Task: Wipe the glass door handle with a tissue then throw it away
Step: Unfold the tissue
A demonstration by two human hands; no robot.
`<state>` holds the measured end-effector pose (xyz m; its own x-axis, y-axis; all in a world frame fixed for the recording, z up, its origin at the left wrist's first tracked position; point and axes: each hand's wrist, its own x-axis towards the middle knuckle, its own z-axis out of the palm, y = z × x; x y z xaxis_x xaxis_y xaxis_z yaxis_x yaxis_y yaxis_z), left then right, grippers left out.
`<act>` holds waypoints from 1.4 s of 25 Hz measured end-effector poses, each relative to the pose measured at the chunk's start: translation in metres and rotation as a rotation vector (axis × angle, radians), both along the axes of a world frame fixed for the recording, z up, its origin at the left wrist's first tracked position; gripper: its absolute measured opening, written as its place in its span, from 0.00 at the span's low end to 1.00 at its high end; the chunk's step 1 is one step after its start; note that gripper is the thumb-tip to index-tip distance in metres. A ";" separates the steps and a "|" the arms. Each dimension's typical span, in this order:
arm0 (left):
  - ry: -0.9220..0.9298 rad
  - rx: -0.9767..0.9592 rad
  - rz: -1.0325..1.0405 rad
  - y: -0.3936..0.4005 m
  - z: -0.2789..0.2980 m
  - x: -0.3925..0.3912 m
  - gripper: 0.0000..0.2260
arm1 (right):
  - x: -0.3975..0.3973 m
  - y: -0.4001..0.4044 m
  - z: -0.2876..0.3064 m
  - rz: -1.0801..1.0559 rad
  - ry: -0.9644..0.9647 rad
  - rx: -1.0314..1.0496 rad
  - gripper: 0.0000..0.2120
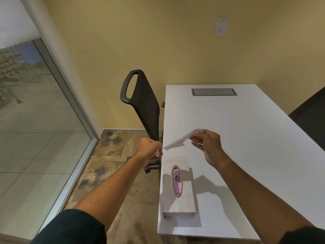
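1. Left hand (pixel 149 150) fisted, pinching one end of the tissue (pixel 177 141).
2. Right hand (pixel 208 145) pinches the other end between thumb and fingers; remaining fingers loosely curled.
3. Tissue stretched between both hands, in the air over the near-left corner of the white table (pixel 246 138).
4. Tissue box (pixel 177 199) on table below hands.
5. Black chair (pixel 142 101) beside table; glass panel (pixel 35 120) at left.

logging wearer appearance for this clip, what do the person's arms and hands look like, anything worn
Both forearms are bare from the elbow down. The left hand and right hand wear no gloves, and no rings, watch or bracelets show. Each upper arm has a short dark sleeve with a fine ribbed texture, the left sleeve and the right sleeve at the frame's bottom corners.
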<state>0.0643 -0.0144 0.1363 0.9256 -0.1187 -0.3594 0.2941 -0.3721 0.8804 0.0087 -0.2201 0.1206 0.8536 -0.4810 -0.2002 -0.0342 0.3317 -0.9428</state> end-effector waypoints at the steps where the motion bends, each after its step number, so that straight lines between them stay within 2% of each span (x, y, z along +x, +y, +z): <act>1: 0.024 0.049 -0.074 0.001 -0.001 -0.001 0.04 | 0.001 0.001 0.002 0.030 -0.001 -0.056 0.03; 4: -0.066 0.124 -0.191 -0.004 0.000 -0.004 0.06 | 0.006 0.003 0.011 0.153 0.011 -0.223 0.06; 7: -0.175 0.087 -0.278 -0.013 0.009 -0.004 0.15 | 0.009 0.006 0.021 0.315 0.045 -0.333 0.10; 11: -0.313 0.058 -0.401 -0.021 0.018 0.001 0.25 | 0.010 0.007 0.034 0.500 0.053 -0.516 0.09; 13: -0.331 0.062 -0.468 -0.022 0.019 0.004 0.23 | 0.010 0.008 0.038 0.547 0.043 -0.570 0.09; 17: -0.336 0.051 -0.458 -0.021 0.017 0.009 0.03 | 0.008 0.006 0.038 0.543 0.009 -0.619 0.08; 18: -0.351 0.031 -0.440 -0.020 0.018 0.010 0.02 | 0.007 0.004 0.038 0.525 0.005 -0.628 0.08; 23: -0.418 0.032 -0.363 -0.018 0.025 0.015 0.03 | 0.004 0.000 0.038 0.519 0.011 -0.601 0.12; 27: -0.444 0.038 -0.363 -0.017 0.034 0.018 0.05 | 0.003 0.004 0.036 0.631 0.073 -0.581 0.18; 31: -0.466 0.065 -0.327 -0.011 0.039 0.020 0.06 | -0.001 0.002 0.035 0.716 0.122 -0.677 0.13; 35: -0.461 0.033 -0.289 0.000 0.040 0.024 0.08 | -0.005 -0.003 0.035 0.681 0.115 -0.667 0.05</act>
